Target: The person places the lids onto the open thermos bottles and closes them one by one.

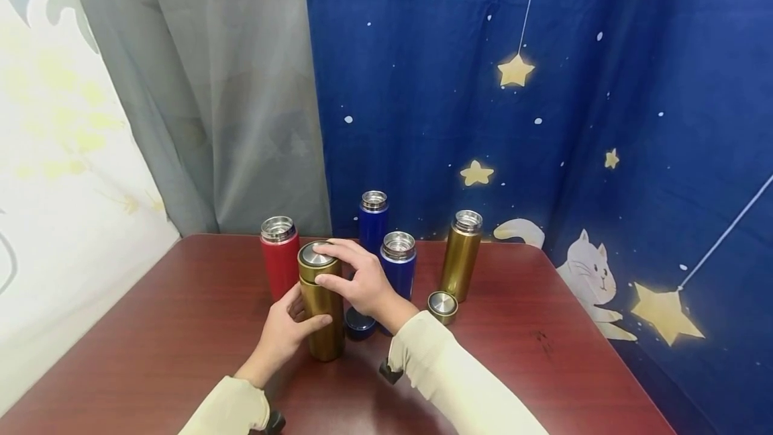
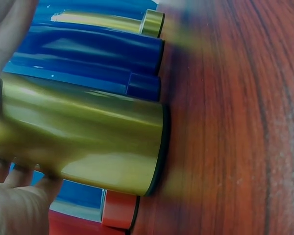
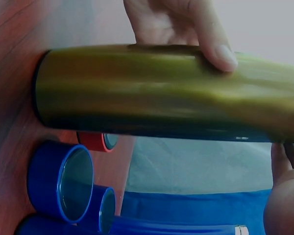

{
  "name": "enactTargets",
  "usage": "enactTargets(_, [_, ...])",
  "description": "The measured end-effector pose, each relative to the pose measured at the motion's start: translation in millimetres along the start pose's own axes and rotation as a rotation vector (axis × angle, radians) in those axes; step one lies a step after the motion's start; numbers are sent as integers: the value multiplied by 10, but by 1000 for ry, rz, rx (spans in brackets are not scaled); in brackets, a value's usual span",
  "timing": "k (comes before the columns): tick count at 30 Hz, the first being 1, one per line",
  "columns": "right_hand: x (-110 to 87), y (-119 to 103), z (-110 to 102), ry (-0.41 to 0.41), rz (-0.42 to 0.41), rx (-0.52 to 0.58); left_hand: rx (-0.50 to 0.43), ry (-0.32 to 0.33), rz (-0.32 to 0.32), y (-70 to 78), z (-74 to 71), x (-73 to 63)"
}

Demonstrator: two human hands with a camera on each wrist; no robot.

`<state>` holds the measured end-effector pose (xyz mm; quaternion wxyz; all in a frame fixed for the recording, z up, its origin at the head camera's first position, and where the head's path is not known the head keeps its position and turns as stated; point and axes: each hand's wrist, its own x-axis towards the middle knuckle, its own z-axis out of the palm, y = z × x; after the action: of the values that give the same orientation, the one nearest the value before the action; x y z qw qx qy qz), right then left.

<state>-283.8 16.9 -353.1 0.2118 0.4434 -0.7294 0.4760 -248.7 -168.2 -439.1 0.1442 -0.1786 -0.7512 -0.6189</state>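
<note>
A gold thermos flask [image 1: 326, 334] stands upright near the middle of the table, its steel-topped lid [image 1: 317, 256] sitting on its mouth. My left hand [image 1: 282, 335] grips the flask's body from the left, thumb across the front. From the right, my right hand [image 1: 365, 287] holds the lid, with its fingers over the top and the thumb at the side. In the left wrist view, the flask [image 2: 88, 132] has its base on the table. The right wrist view shows the left thumb pressed along the flask [image 3: 137, 93]; the lid is out of sight there.
Lidless flasks stand behind: a red one [image 1: 280, 260], two blue ones [image 1: 398, 277] [image 1: 373, 223] and a gold one [image 1: 461, 257]. A loose gold lid [image 1: 443, 307] lies right. A blue lid [image 1: 360, 327] sits beside the held flask; a red lid [image 3: 90, 141] is behind it.
</note>
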Motion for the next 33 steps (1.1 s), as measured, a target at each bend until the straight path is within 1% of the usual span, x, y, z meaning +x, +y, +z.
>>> enactTargets(8, [-15,-51,86,68,45,11,30,54,26,5,43,-32])
enactTargets(12, [-17,-51,131,105,36,-17,33,84,23,-7,72,-50])
enactTargets(18, [19,-66,192,186,6,-138,35,93,39,-10,96,-37])
enactTargets(21, [24,-99,195,202,37,-252,39,96,30,-7,110,-31])
enactTargets(24, [41,-118,185,175,70,-343,55,90,25,-1,104,-28])
enactTargets(26, [46,-117,164,126,90,-348,59,83,21,5,99,-27])
enactTargets(28, [45,-110,135,56,110,-277,64,82,21,11,92,-27])
enactTargets(31, [31,-89,91,-61,149,-87,59,81,17,20,81,-32])
enactTargets(33, [18,-70,60,-124,165,25,57,77,11,24,73,-34])
